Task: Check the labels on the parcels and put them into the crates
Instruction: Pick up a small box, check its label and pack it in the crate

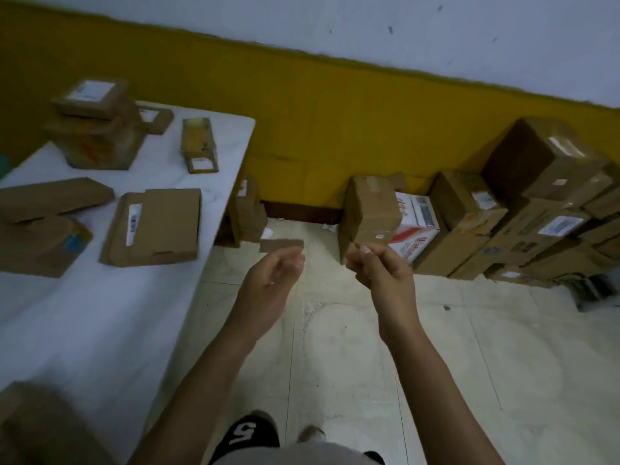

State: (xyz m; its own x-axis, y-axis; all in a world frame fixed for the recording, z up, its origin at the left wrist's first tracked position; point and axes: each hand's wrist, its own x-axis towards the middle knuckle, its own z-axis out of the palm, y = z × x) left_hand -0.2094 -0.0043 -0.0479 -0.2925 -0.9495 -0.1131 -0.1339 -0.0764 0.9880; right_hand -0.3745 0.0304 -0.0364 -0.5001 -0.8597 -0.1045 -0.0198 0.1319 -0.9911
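My left hand (pixel 273 275) hangs over the floor beside the table, fingers apart and empty. A small strip of cardboard (pixel 281 245) shows just beyond its fingertips. My right hand (pixel 379 266) has its fingers bunched at the lower edge of a tilted brown parcel (pixel 369 209) in front of the pile of cartons; whether it grips the parcel is unclear. More brown parcels lie on the white table (pixel 84 313): a flat one with a label (pixel 151 226) and a stack with a labelled box on top (pixel 92 127). No crate is in view.
A pile of cardboard cartons (pixel 523 216) stands on the tiled floor against the yellow wall at the right, with a red-and-white carton (pixel 414 226) among them. Some boxes (pixel 246 213) sit on the floor by the table's far corner. My feet show at the bottom.
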